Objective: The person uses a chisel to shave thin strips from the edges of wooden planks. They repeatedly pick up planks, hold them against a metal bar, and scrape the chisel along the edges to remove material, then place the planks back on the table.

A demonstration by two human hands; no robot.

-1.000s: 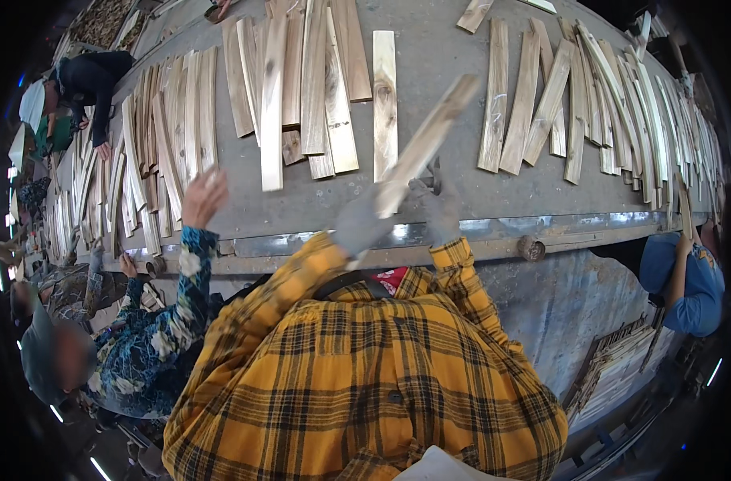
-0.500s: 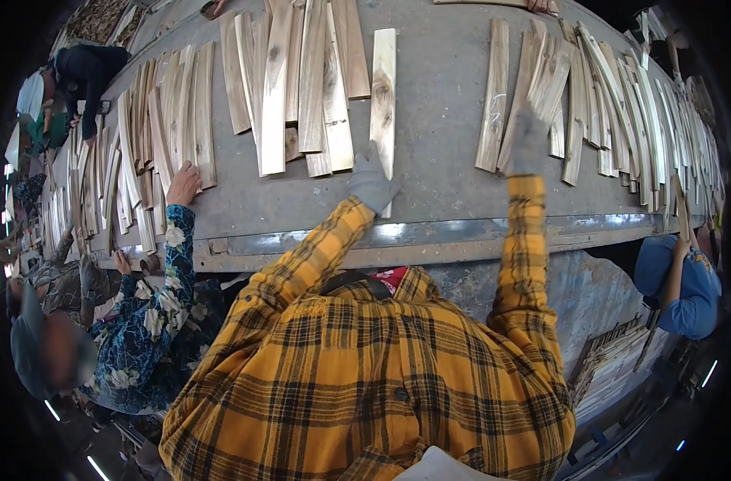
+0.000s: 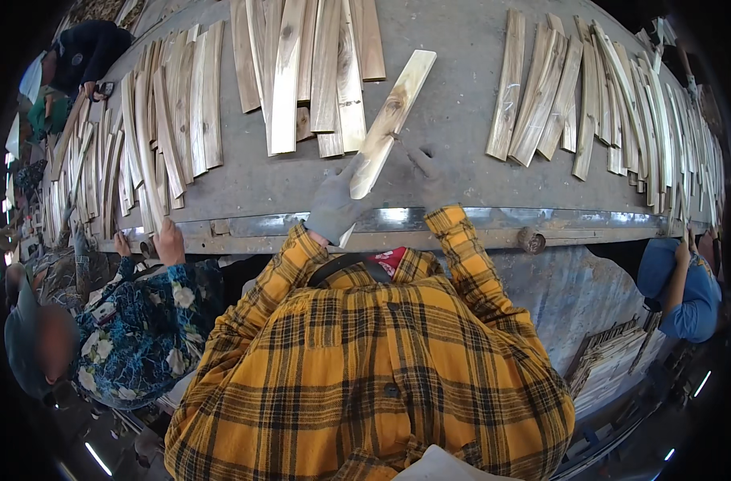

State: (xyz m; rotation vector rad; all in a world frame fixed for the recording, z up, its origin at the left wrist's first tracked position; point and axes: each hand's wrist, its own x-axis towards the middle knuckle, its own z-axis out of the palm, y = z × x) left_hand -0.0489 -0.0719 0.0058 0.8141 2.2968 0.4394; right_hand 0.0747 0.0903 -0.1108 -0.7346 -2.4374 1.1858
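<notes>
My left hand [image 3: 335,207], in a grey glove, is closed around the lower part of a pale wooden slat [image 3: 391,120]. The slat slants up to the right over the grey table, with a dark knot near its middle. My right hand [image 3: 430,178], also gloved in grey, is just right of the slat. Its fingers are apart, and a fingertip reaches to the slat's edge; whether it touches, I cannot tell. Beyond my left hand lies a group of slats [image 3: 285,88], some overlapping. Farther right, another row of slats [image 3: 507,88] fans out.
A metal strip [image 3: 478,218] runs along the near edge of the table [image 3: 454,88]. At left, a person in a flowered sleeve [image 3: 185,297] has a hand by more slats [image 3: 209,104]. Another person in blue [image 3: 690,301] stands at right. Stacked strips [image 3: 614,353] lie below the table.
My right hand has come back from the right-hand slats to beside the held slat. My left hand has drawn nearer to me, and its slat now tilts to the right.
</notes>
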